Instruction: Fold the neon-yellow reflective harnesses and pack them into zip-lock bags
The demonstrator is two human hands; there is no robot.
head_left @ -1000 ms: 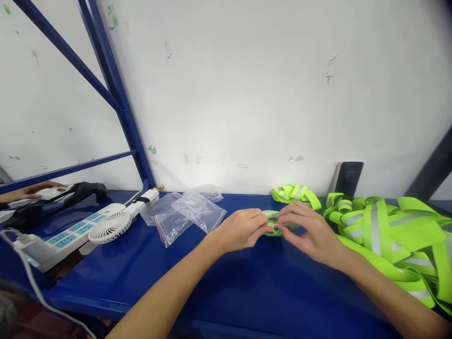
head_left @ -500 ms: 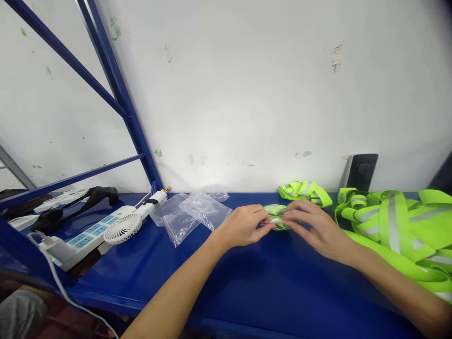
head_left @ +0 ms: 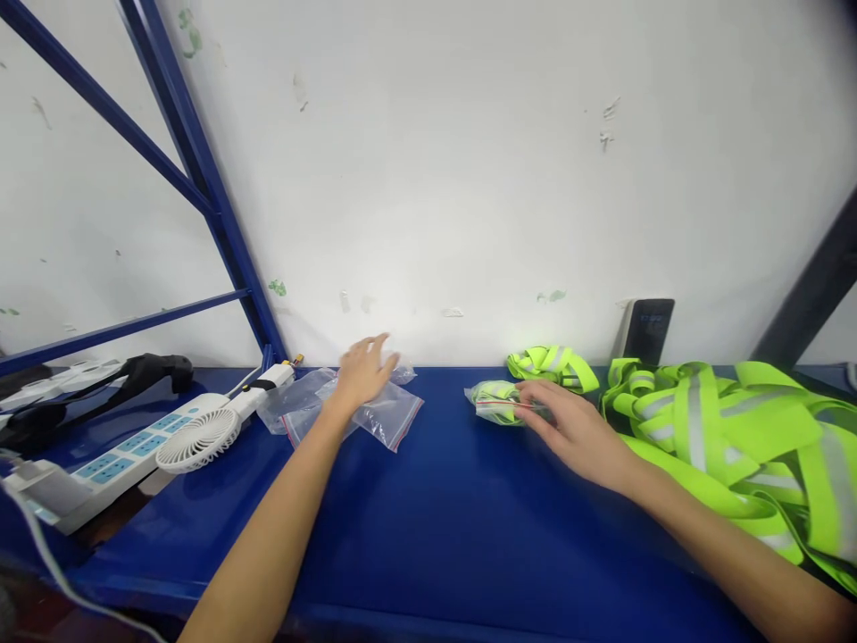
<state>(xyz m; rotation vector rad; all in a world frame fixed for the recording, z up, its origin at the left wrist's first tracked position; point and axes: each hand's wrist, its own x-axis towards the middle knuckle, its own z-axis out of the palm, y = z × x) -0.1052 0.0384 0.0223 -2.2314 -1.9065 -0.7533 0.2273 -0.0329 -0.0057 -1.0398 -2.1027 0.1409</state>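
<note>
My left hand (head_left: 362, 370) hovers with fingers spread over a loose pile of clear zip bags (head_left: 388, 413) on the blue table (head_left: 469, 527), near the wall. My right hand (head_left: 574, 427) rests on a small clear bag stuffed with a folded neon green reflective strap (head_left: 494, 402), fingers laid over its right end. Whether those fingers pinch the bag or only press on it is unclear.
A heap of neon green reflective straps (head_left: 736, 438) covers the table's right side, with one folded strap (head_left: 553, 363) by the wall. A dark phone (head_left: 646, 329) leans on the wall. At left lie a white handheld fan (head_left: 201, 433), a power strip (head_left: 100, 460) and a blue shelf frame (head_left: 201, 196).
My left hand let go of the bagged strap and moved left to the clear bags. My right hand stayed on the bagged strap, which now lies on the table.
</note>
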